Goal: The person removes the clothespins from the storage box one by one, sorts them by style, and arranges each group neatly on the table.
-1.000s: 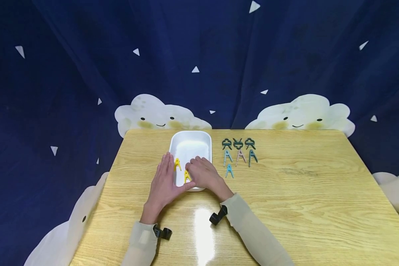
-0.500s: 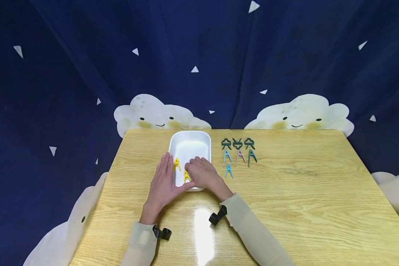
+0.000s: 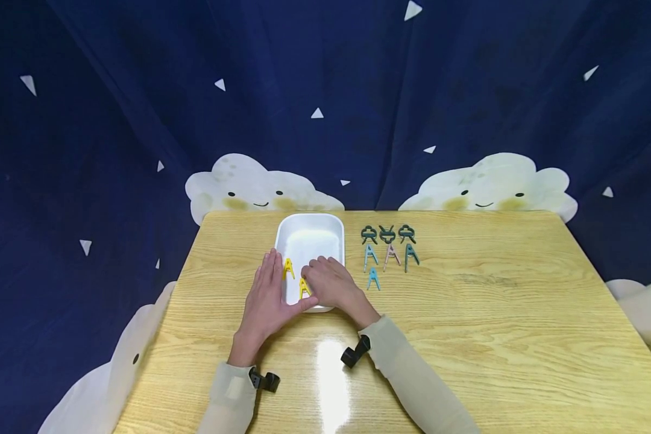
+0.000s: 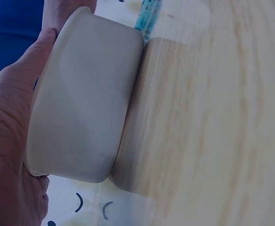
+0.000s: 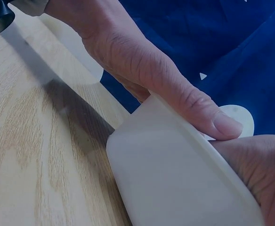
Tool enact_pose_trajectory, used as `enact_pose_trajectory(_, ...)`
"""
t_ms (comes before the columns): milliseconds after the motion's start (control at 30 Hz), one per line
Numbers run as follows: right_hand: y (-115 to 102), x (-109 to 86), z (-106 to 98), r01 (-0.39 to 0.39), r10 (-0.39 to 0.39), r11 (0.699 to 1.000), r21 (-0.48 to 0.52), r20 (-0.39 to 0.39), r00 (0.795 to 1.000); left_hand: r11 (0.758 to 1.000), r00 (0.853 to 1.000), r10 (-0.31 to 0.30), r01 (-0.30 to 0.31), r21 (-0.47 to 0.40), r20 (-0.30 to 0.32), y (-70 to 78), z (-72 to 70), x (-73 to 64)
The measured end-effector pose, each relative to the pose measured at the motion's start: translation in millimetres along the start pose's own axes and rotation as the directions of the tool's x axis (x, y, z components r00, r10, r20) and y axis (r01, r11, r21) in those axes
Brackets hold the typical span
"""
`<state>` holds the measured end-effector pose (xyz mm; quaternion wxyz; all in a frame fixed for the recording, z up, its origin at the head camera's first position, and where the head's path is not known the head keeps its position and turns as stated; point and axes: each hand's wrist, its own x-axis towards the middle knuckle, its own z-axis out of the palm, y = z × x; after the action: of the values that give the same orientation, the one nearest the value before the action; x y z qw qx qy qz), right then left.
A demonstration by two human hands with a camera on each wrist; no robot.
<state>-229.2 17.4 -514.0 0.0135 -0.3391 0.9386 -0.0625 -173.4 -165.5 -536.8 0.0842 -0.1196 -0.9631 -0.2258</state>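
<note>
My left hand (image 3: 268,298) lies along the left side of a white plastic container (image 3: 310,217), its fingers straight and its thumb stretched over the near rim. Over the container's right front part is my right hand (image 3: 333,282), fingers bent down inside with their tips hidden. I cannot tell whether they hold anything. In the right wrist view its thumb (image 5: 184,99) extends straight over the rim, close to my left hand (image 5: 264,165). Two yellow clothespins show inside: one yellow clothespin (image 3: 288,263) beside my left fingers, another yellow clothespin (image 3: 304,283) right by my right fingertips.
Right of the container, dark clips (image 3: 387,235) form a back row. In front are a pale blue clothespin (image 3: 371,253), a pink clothespin (image 3: 392,252) and a dark teal clothespin (image 3: 410,253), then a bright blue clothespin (image 3: 373,276). Wooden table (image 3: 493,325), dark curtain (image 3: 282,72) behind.
The head view has shifted very slightly. Both hands, the container and the clothespins keep their places.
</note>
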Motion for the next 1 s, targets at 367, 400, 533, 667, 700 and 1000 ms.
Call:
enact_pose_trajectory(367, 0.3, 0.2, -0.9, -0.002, 0.002, 1.0, 0.0, -0.003, 1.0, 1.0, 1.0, -0.012, 0.012, -0.006, 0.014, 1.1, -1.9, 0.5)
enact_pose_trajectory(400, 0.1, 0.2, -1.1, -0.002, 0.002, 1.0, 0.0, -0.003, 1.0, 1.0, 1.0, -0.013, 0.013, -0.008, 0.015, 1.2, -2.0, 0.5)
enact_pose_trajectory(533, -0.2, 0.2, -0.8, 0.001, -0.001, 1.0, -0.002, -0.004, 1.0, 1.0, 1.0, -0.01, 0.011, -0.014, 0.009, 1.4, -2.0, 0.0)
enact_pose_trajectory(667, -0.2, 0.1, 0.1, 0.001, -0.001, 1.0, 0.003, -0.006, 1.0, 1.0, 1.0, -0.011, 0.011, -0.016, 0.005, 0.9, -1.2, -0.9)
enact_pose_trajectory(700, -0.2, 0.0, 0.3, 0.001, -0.001, 1.0, 0.003, -0.005, 1.0, 1.0, 1.0, -0.014, 0.014, -0.017, 0.007, 0.7, -1.0, -1.1)
enact_pose_trajectory(1000, -1.0, -1.2, -1.1, -0.003, 0.003, 1.0, 0.0, -0.018, 1.0, 1.0, 1.0, -0.019, 0.019, -0.016, 0.012, 0.3, -1.0, -1.9)
